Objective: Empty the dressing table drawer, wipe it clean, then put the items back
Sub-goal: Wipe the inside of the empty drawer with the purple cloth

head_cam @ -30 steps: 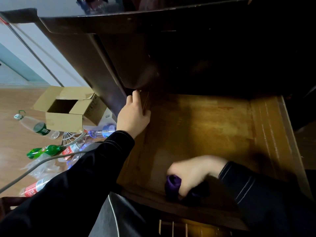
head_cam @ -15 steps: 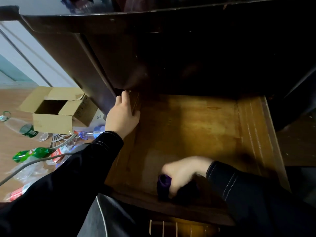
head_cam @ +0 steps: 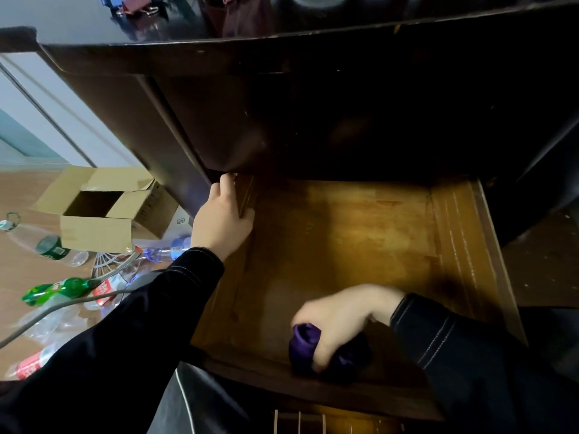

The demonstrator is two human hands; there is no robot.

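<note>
Floor: pale wood-pattern floor (head_cam: 18,267) at the left edge. An open brown cardboard box (head_cam: 100,230) stands on it with its flaps raised.
Litter: a green plastic bottle (head_cam: 59,289) and several clear ones lie beside the box. They are blurred, so the labels cannot be read.
Table: dark glossy dressing table (head_cam: 282,54) with a rounded front edge. The frame cuts off its top, and the small objects on it are too dim to identify.
Drawer: pulled-out rectangular wooden drawer (head_cam: 360,239). Its amber varnished bottom is streaked and worn, and its rear is lost in shadow under the table.
Left hand: left hand (head_cam: 222,220) grips the drawer's left wall, fingers curled over the outside and thumb inside.
Right hand: right hand (head_cam: 341,317) is closed round a crumpled purple cloth (head_cam: 304,346), knuckles up. The fingertips are hidden and the outline is blurred.
Cloth: soft and bunched, resting on the drawer bottom against the near wall. The fingers partly cover it.
Sleeves: black fabric with pale stitching, cut off at the frame's lower edge.
</note>
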